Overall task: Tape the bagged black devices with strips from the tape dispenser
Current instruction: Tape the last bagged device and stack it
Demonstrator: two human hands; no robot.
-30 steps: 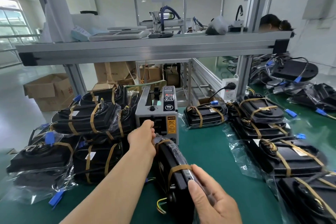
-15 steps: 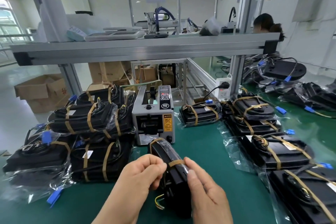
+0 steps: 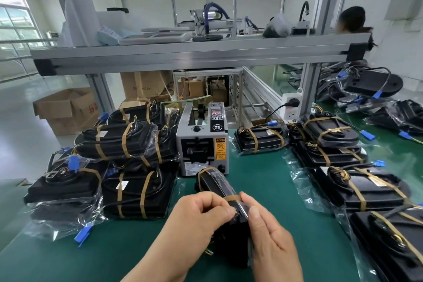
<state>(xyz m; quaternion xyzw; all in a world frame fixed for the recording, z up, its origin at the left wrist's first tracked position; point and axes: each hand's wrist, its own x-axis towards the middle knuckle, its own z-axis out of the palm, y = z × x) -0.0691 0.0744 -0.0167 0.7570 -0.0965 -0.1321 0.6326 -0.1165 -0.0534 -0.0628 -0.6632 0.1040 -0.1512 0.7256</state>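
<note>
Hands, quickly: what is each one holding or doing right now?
Left hand: closed, pinching the tape strip on the bagged black device.
Right hand: closed, gripping the same device.

A green-topped table [image 3: 263,190] is loaded on both sides with bagged black devices bound in tan tape. A pile [image 3: 128,144] is stacked at the left, two layers deep in places, with blue connectors [image 3: 73,162] sticking out. A grey tape dispenser [image 3: 202,146] is set in the middle, toward the back edge. Just right of it a single device [image 3: 261,138] is laid flat, and a row [image 3: 366,190] of others is spread along the right side toward the near edge.
</note>
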